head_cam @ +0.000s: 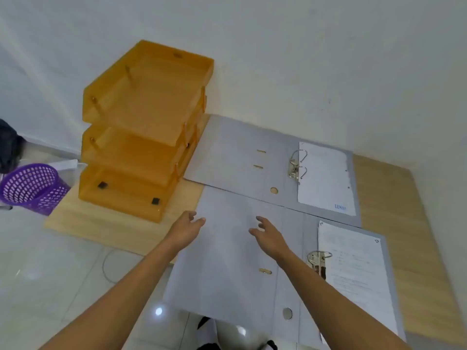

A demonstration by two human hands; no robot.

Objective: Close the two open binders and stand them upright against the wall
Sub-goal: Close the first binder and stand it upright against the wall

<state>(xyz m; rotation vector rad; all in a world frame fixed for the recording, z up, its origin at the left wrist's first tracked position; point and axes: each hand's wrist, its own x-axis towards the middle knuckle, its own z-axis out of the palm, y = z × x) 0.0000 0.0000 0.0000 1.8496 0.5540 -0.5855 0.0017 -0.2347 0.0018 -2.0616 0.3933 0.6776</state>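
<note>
Binders: two grey lever-arch units lie open and flat on the wooden tabletop [404, 198]. Far binder [240, 152] lies just beside the orange three-tier letter tray [141, 132], its far edge near the wall [303, 59]. Near binder [227, 261] lies in front of the tray, overhanging the table edge. Left hand [185, 227] and right hand [269, 234] are over the near binder's left cover, fingers loosely spread, gripping nothing.
</note>
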